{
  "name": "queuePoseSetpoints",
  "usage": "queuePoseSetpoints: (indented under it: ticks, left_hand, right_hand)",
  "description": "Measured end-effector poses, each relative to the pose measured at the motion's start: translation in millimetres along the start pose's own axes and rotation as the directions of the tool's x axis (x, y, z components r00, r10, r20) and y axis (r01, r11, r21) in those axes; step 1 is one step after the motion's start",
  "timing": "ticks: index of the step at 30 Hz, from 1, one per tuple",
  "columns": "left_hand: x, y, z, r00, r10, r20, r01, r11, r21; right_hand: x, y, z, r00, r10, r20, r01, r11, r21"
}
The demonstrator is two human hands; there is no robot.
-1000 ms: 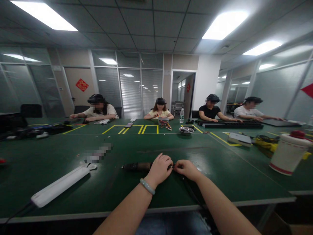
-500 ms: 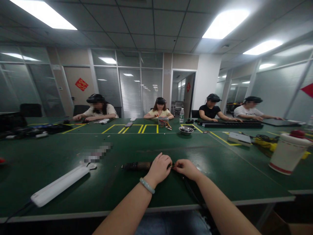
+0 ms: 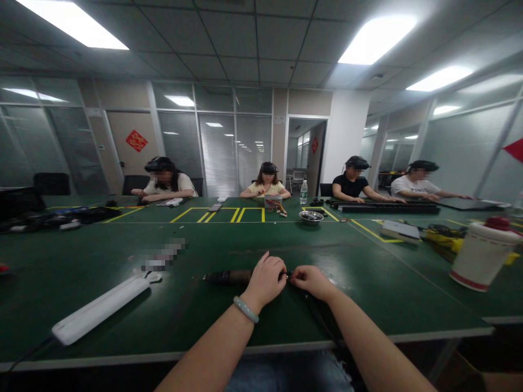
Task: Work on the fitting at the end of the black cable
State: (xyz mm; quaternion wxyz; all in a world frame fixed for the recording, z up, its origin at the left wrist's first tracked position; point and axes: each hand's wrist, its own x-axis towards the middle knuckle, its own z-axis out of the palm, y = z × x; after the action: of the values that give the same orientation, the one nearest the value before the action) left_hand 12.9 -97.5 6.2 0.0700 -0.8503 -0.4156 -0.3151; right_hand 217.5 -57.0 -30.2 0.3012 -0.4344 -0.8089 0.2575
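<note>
A dark, corded cylindrical tool (image 3: pixel 229 277) lies on the green table with its narrow tip pointing left. My left hand (image 3: pixel 267 276), a pale green bangle on its wrist, is closed over the tool's right end and covers it. Just to the right, my right hand (image 3: pixel 310 281) pinches with thumb and fingertips close to my left fingers. Some small shiny part shows between the two hands, too small to name. From beneath my right hand a black cord (image 3: pixel 316 313) runs down over the table's front edge.
A white power strip (image 3: pixel 102 307) lies at the left. Further back stand a metal bowl (image 3: pixel 310 218) and a water bottle (image 3: pixel 303 192). At the right are a white cup (image 3: pixel 483 256) and a pale box (image 3: pixel 400 231). Several people sit across the table.
Both hands stay almost in place over the tool's right end, with only slight finger movement. The tool has not visibly moved.
</note>
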Motion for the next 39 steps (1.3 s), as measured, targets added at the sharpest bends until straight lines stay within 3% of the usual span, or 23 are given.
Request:
queuePoseSetpoints:
  ticks: [24, 39]
  left_hand:
    - [-1.0, -0.8, -0.3, 0.996, 0.028, 0.085, -0.03, 0.999, 0.022]
    - [-1.6, 1.2, -0.1, 0.998, 0.031, 0.053, -0.031, 0.999, 0.009]
  right_hand:
    - [-0.6, -2.1, -0.1, 1.0, -0.004, -0.012, 0.004, 1.0, -0.021]
    - [-1.3, -5.5, -1.0, 1.0, 0.002, -0.009, -0.002, 1.0, -0.003]
